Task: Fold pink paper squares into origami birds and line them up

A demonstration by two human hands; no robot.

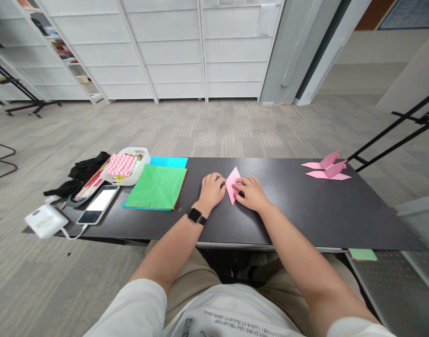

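A folded piece of pink origami paper [233, 183], roughly diamond-shaped, lies on the dark table between my hands. My left hand [212, 188] has its fingers curled, with the thumb and forefinger tips at the paper's left corner; a watch [196, 216] sits on that wrist. Reaching from the other side, my right hand [251, 193] covers the paper's right part and grips it with bent fingers. The right corner is hidden under that hand. Farther right on the table stand two folded pink paper birds [329, 173], close together.
Left of my hands lie green paper sheets [158, 187] over blue ones [169, 162]. Beyond them are a white basket [144, 161], a phone [99, 204] cabled to a white power bank [46, 221], and a black cloth [90, 164]. The table's [305, 220] near edge meets my lap.
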